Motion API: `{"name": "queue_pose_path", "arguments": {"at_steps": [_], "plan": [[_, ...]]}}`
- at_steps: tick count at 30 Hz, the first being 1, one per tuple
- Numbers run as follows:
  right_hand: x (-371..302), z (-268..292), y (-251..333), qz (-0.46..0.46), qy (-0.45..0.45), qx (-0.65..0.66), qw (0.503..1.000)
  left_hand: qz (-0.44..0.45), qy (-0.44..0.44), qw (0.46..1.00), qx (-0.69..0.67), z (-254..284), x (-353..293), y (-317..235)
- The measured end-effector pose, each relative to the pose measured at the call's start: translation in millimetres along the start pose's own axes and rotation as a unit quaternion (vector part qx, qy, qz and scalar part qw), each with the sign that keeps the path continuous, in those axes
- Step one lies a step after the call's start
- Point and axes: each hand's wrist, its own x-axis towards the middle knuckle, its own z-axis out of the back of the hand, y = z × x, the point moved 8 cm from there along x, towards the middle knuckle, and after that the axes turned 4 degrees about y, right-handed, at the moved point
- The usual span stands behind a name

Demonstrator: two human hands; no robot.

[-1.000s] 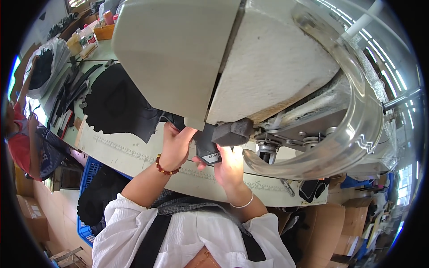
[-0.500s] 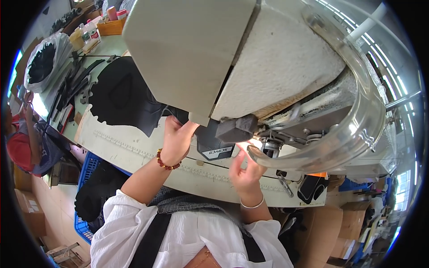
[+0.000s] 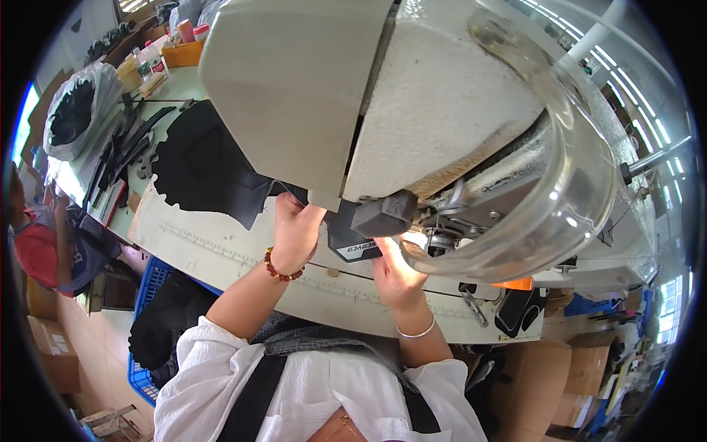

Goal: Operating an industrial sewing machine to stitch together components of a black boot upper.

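Observation:
A black fabric piece with a pale printed label (image 3: 353, 249) lies under the head of an off-white sewing machine (image 3: 287, 96). My left hand (image 3: 297, 234), wearing a beaded bracelet, is closed in a pinch on the piece's left side; the machine hides part of its fingertips. On the other side my right hand (image 3: 398, 276), with a silver bangle, pinches the right edge by the label. Just above that hand sits a dark grey foam block (image 3: 384, 214) fixed to the machine. The needle area is mostly hidden behind it, with a bright light glowing there.
Large black scalloped pieces (image 3: 197, 158) lie on the left of the table. A clear curved tube (image 3: 582, 199) arches over the right side. Near the front right edge are tweezers (image 3: 475, 308) and a black phone-like object (image 3: 513, 311). A blue crate (image 3: 152, 276) stands below left; a co-worker (image 3: 44, 250) sits beyond.
My right hand has moved slightly left and closed on the labelled piece's edge, covering part of the label. My left hand keeps its pinch. The whole view has shifted a little.

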Motion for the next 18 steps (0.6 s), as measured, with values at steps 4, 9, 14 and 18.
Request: {"name": "queue_pose_path", "arguments": {"at_steps": [4, 9, 14, 18], "plan": [[-8, 0, -5, -0.001, 0.011, -0.024, 1.0, -0.002, -0.004, 1.0, 0.028, 0, -2, -3], [-5, 1, 2, 0.038, -0.008, -0.056, 0.998, 0.009, 0.0, 0.999, 0.044, -2, -2, -7], [-3, 2, 5, 0.035, 0.0, -0.079, 0.996, 0.007, -0.013, 0.999, 0.044, -5, -3, -12], [-6, 2, 0, 0.011, 0.02, -0.053, 0.998, 0.028, 0.008, 0.997, 0.067, 2, -4, -3]]}}
